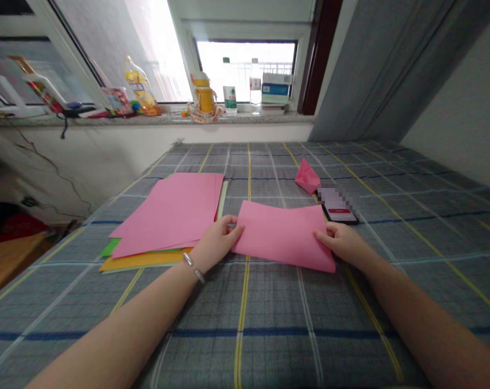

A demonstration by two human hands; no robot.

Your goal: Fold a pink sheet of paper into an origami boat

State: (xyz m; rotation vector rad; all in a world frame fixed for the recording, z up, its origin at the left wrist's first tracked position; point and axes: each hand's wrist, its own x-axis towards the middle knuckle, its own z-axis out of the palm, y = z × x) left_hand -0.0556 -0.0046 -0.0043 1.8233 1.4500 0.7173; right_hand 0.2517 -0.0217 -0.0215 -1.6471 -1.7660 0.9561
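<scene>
Between my two hands a pink sheet of paper (pixel 281 232) is held just over the checked cloth, slightly bowed. My left hand (pixel 224 235) pinches its left edge, thumb on top; a silver bracelet circles that wrist. On the opposite edge my right hand (pixel 336 237) grips the paper the same way, with its fingers partly hidden behind it. To the left lies a stack of coloured paper (pixel 175 210), pink on top with green and orange showing beneath. Beyond the held sheet sits a folded pink paper shape (pixel 307 176), beside a phone (pixel 337 206) near my right hand.
A grey checked cloth (pixel 212 335) covers the wide surface. On the windowsill (pixel 163 120) at the back stand a juice bottle (pixel 141 89), a yellow water bottle (pixel 204 94), clear bottles and stacked boxes (pixel 276 91). A grey curtain (pixel 374 65) hangs at right.
</scene>
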